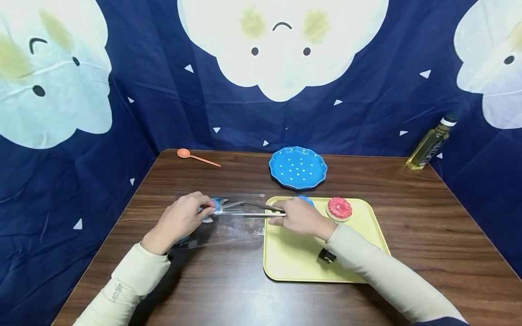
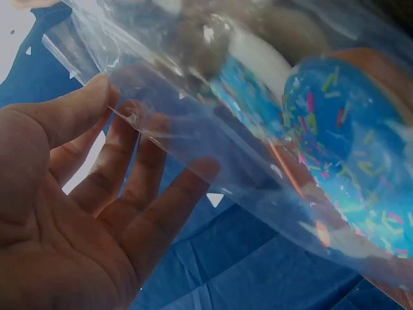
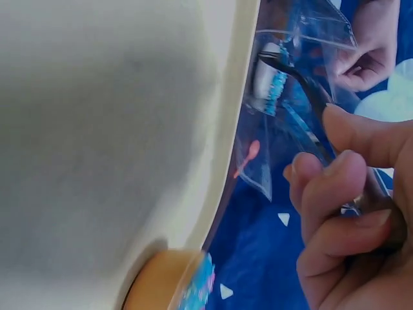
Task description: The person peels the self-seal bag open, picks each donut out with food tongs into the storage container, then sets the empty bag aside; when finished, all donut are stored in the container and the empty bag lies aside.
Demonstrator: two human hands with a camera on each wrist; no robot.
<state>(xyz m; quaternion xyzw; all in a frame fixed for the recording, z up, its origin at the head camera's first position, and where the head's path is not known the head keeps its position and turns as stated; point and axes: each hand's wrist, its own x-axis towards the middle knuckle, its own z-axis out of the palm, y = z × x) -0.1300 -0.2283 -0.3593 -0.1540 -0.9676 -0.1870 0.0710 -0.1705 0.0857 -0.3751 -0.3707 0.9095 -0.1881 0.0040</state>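
My left hand (image 1: 179,219) pinches the edge of a clear plastic bag (image 1: 240,231) between thumb and fingers. Inside the bag, the left wrist view shows a blue-iced doughnut with coloured sprinkles (image 2: 348,142) and a white-and-blue one (image 2: 248,90) beside it. Metal tongs (image 1: 248,214) are gripped in my right hand (image 1: 302,217) and point left into the bag. In the right wrist view, their dark tip overlaps the white-and-blue doughnut (image 3: 263,84). A pink-topped doughnut (image 1: 339,208) sits on the yellow tray (image 1: 293,262); a blue one (image 1: 306,199) there is partly hidden behind my right hand.
Behind the tray stands a blue plate with white dots (image 1: 297,167). An orange spoon (image 1: 200,158) lies at the back left, and a bottle of yellow liquid (image 1: 428,147) is at the back right corner. A blue cloth with clouds (image 1: 244,113) hangs behind the table.
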